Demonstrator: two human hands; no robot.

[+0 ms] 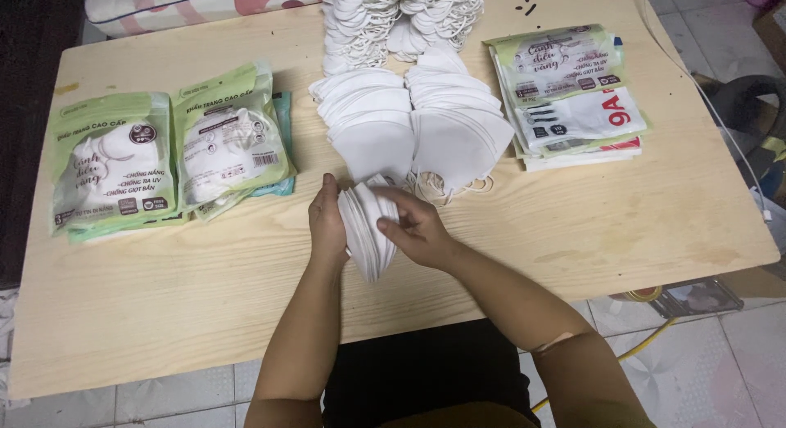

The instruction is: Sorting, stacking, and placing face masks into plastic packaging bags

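We hold a stack of white face masks (368, 229) on edge between both hands: our left hand (327, 223) presses flat against its left side, while our right hand (417, 227) has its fingers (391, 225) curled around the right side. Just beyond the fingers, loose masks (409, 117) lie overlapped on the wooden counter (573, 223); filled green packets (164, 154) sit well left, empty packets (569, 92) right.

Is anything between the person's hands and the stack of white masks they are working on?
Nothing visible. The left hand and right hand already hold the stack of white masks from both sides, upright on edge above the wooden table; the loose mask piles lie behind it.
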